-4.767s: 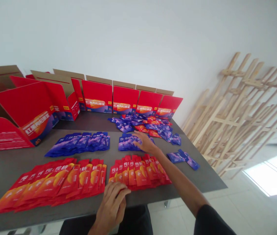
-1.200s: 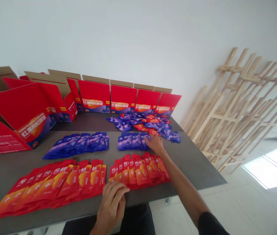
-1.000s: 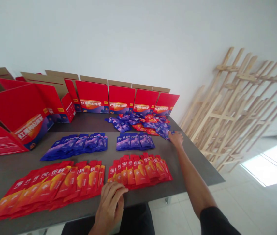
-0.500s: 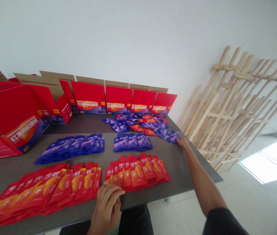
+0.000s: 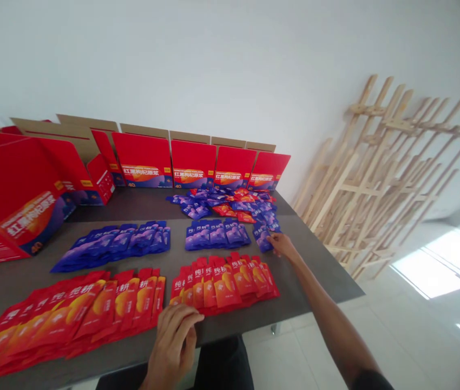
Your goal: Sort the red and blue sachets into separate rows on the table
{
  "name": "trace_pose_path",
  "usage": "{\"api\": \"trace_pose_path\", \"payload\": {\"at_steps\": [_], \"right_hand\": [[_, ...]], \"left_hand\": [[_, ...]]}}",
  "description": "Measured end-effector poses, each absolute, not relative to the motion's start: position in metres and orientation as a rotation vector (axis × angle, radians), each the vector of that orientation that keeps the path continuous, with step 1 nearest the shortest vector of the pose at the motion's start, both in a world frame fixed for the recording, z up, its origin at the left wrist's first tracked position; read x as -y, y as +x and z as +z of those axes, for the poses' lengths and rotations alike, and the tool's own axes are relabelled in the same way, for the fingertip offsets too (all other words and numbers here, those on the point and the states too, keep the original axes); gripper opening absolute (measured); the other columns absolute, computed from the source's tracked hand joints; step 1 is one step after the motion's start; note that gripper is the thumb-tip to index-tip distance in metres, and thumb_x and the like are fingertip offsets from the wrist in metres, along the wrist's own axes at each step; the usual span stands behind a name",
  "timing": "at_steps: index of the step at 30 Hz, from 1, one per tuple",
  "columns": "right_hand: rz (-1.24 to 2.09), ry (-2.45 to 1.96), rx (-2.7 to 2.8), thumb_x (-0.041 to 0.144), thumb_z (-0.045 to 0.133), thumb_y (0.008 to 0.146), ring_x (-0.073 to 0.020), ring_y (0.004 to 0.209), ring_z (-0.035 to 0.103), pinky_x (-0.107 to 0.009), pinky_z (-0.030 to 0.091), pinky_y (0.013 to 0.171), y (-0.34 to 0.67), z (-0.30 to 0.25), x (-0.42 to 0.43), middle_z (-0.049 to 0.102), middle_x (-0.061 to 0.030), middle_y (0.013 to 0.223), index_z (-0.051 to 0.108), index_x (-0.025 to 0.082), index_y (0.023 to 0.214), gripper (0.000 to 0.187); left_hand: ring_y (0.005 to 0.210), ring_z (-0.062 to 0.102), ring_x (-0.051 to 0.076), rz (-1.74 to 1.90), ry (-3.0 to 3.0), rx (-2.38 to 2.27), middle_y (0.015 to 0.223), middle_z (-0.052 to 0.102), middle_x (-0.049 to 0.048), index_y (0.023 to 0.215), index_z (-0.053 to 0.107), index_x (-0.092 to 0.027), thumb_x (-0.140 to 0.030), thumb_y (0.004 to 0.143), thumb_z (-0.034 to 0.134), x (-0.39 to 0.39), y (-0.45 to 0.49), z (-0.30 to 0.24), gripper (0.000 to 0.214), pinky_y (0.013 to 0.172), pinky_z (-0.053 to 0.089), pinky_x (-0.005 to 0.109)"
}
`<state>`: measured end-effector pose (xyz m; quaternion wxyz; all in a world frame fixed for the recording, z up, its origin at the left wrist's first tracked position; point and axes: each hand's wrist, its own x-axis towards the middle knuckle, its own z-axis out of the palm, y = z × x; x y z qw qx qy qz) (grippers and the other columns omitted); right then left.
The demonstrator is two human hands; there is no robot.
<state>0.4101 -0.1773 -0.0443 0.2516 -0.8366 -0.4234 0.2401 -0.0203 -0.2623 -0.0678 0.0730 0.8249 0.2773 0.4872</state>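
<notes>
My right hand (image 5: 282,245) reaches across the dark table (image 5: 319,271) and pinches a blue sachet (image 5: 261,237), holding it just right of the short blue row (image 5: 216,234). My left hand (image 5: 175,340) rests at the near table edge, fingers spread flat, its fingertips touching the front of the short red sachet row (image 5: 224,279). A longer red row (image 5: 71,314) and a longer blue row (image 5: 112,244) lie to the left. A loose pile of mixed blue and red sachets (image 5: 230,203) sits farther back.
Open red cartons (image 5: 193,165) with brown flaps line the back of the table, and a larger one (image 5: 23,189) stands at the left. Wooden easel frames (image 5: 384,162) lean on the white wall at the right. Tiled floor lies beyond the table's right edge.
My right hand left the short blue row, reached the far right end of the loose pile, took a blue sachet and drew it back beside the row. My left hand stayed put.
</notes>
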Motion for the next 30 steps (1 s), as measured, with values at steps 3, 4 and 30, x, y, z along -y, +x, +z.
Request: {"api": "trace_pose_path", "payload": {"at_steps": [3, 4, 30], "right_hand": [[0.657, -2.289, 1.193, 0.037, 0.06, 0.098, -0.0098, 0.033, 0.049, -0.02, 0.04, 0.043, 0.401, -0.041, 0.154, 0.053, 0.0047, 0.04, 0.064, 0.02, 0.067, 0.035], [0.656, -2.292, 1.211, 0.038, 0.061, 0.097, -0.01, 0.033, 0.049, -0.02, 0.041, 0.044, 0.399, -0.041, 0.148, 0.051, 0.0048, 0.039, 0.063, 0.021, 0.064, 0.037], [0.588, -2.241, 1.272, 0.04, 0.061, 0.096, -0.0108, 0.039, 0.048, -0.022, 0.039, 0.043, 0.401, -0.054, 0.123, 0.059, 0.0037, 0.053, 0.074, 0.019, 0.085, 0.027]], "left_hand": [[0.099, 0.066, 0.021, 1.503, 2.465, -0.856, 0.101, 0.072, 0.0045, 0.107, 0.069, -0.024, -0.002, 0.096, 0.05, 0.263, -0.02, -0.068, 0.031, 0.097, 0.05, 0.041], [0.1, 0.066, 0.021, 1.507, 2.462, -0.863, 0.101, 0.072, 0.0047, 0.107, 0.069, -0.024, -0.002, 0.096, 0.05, 0.263, -0.02, -0.068, 0.031, 0.098, 0.05, 0.041], [0.1, 0.065, 0.021, 1.508, 2.469, -0.862, 0.101, 0.071, 0.0045, 0.107, 0.069, -0.023, -0.001, 0.096, 0.05, 0.265, -0.019, -0.066, 0.032, 0.098, 0.049, 0.04]]}}
